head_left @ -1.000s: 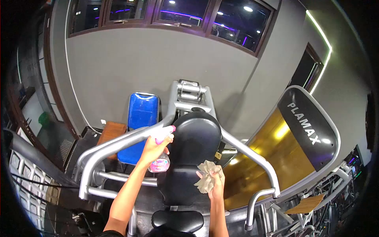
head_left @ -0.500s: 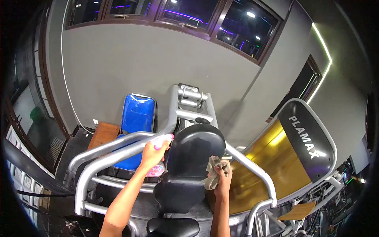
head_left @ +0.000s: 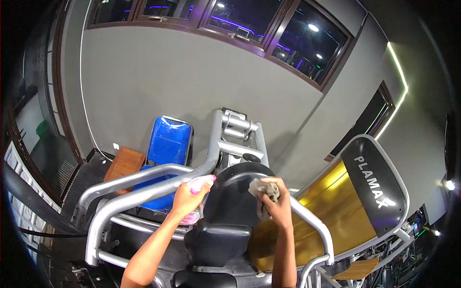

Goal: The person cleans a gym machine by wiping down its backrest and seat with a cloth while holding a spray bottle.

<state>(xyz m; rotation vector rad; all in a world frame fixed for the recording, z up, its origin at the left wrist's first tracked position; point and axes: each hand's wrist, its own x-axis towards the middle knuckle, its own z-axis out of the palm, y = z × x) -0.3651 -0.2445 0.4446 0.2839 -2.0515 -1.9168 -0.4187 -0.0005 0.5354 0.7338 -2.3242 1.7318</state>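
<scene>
My left hand is closed round the neck of a spray bottle with a white and pink head; its pinkish, labelled body shows below the fingers. The nozzle points right, toward the black padded backrest of a gym machine. A crumpled grey cloth is bunched in my right hand, over the right side of the backrest. Whether the cloth touches the pad I cannot tell. Below lies the black lower pad.
Silver tube frames curve round the pads on both sides. A blue padded bench and a brown wooden block stand by the grey wall behind. At right rises a gold and black machine panel marked PLAMAX.
My right hand has moved up and a little right with the cloth. The left hand still grips the spray bottle, and the view has shifted slightly.
</scene>
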